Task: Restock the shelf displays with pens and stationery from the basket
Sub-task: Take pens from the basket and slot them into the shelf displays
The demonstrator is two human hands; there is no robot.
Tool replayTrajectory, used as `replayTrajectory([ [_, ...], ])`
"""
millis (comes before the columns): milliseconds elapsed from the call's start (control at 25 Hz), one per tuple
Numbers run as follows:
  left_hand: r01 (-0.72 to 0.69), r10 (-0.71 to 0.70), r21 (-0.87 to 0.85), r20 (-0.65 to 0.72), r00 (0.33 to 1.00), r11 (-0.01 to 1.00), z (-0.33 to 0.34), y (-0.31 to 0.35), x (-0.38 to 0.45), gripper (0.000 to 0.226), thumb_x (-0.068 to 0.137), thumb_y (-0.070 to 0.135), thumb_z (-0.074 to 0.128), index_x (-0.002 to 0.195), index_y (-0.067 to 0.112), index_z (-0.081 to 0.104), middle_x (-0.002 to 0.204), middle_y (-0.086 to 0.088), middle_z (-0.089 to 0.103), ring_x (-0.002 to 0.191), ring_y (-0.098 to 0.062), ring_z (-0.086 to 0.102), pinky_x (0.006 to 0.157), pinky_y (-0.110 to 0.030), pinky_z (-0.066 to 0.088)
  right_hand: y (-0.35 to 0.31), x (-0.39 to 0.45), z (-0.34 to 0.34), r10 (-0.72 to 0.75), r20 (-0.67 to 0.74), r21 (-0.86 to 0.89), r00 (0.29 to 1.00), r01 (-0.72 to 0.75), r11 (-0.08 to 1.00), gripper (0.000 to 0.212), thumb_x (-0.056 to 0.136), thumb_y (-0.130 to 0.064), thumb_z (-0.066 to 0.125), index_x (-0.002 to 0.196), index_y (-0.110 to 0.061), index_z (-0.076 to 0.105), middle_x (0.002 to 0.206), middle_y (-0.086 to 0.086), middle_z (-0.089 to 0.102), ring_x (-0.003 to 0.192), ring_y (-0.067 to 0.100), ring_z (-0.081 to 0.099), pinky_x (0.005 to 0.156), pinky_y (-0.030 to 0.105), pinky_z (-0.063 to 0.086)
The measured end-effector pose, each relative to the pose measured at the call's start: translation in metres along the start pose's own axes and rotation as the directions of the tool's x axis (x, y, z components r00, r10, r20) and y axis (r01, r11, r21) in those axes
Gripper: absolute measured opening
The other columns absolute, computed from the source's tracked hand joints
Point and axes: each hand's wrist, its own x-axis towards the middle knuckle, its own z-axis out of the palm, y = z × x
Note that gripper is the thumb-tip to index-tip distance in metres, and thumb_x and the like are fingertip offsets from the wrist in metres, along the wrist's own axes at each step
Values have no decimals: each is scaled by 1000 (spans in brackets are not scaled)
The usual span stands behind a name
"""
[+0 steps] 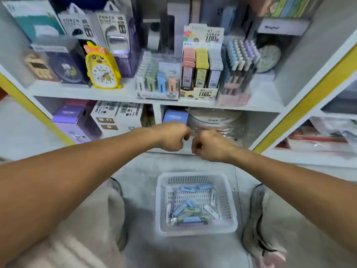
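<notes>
White perforated plastic basket sat between my knees; my left hand and right hand, curled, seemingly pinched clear wrapping; I judged shelving came next.

Head view, downward, close before shelf

Grey floor under a white basket; white shelf bearing a yellow clock.

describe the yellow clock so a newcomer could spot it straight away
Start at the white shelf unit and take its upper shelf, left half. The yellow duck-shaped alarm clock stands upright there, right of a dark boxed clock. It alone is unboxed and bright yellow, with an orange bow.
</notes>
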Motion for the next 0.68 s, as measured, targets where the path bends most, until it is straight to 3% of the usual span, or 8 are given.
replayTrajectory([
  [120,-52,34,43,348,937,998,72,19,26,23,87,13,58,108,10,65,117,-16,65,104,-30,62,89,-37,53,43,-19,90,123,328,-50,937,-113,992,29,86,-3,54,104,-13,75,111,5,71,104,24,65,91,37,55],
  [200,-28,11,37,405,914,999,118,29,40,18,87,18,64,94,1,63,94,-16,61,85,-27,58,76,-32,50,68,-28,137,174,421,-102,890,-144,984,31,88,-1,54,114,-9,69,122,10,65,110,27,61,94,41,53],
  [280,18,-23,15,439,898,1000,162,35,41,21,85,19,69,77,8,53,78,-8,53,79,-27,54,68,-33,46,86,-38,173,199,466,-139,862,-150,979,28,89,-4,55,117,-6,62,125,13,60,115,30,58,94,40,52],
  [360,68,-56,-6,512,857,998,208,36,38,19,80,15,72,93,13,57,87,-5,56,87,-28,62,70,-36,52,102,-42,201,236,483,-177,843,-170,970,21,90,-7,56,111,-7,55,122,16,59,112,34,60,85,37,52],
  [480,111,-94,-9,466,879,994,264,36,27,63,80,14,71,135,8,42,123,-13,53,109,-31,58,76,-38,51,113,-42,234,349,436,-223,830,-276,935,43,94,-13,58,133,-5,43,127,18,54,113,37,61,86,41,51],
  [560,92,-87,3,372,924,996,291,41,25,82,80,15,73,146,4,26,141,-19,38,125,-36,45,93,-45,48,114,-40,254,441,372,-217,817,-385,897,57,96,-18,59,143,-5,31,133,18,48,115,37,60,89,43,53],
  [680,35,-53,54,371,927,998,317,50,31,93,81,14,72,153,7,14,155,-22,19,141,-39,25,111,-52,34,115,-40,283,478,257,-247,840,-421,873,67,95,-22,62,147,-7,24,136,21,41,107,32,64,80,38,54],
])
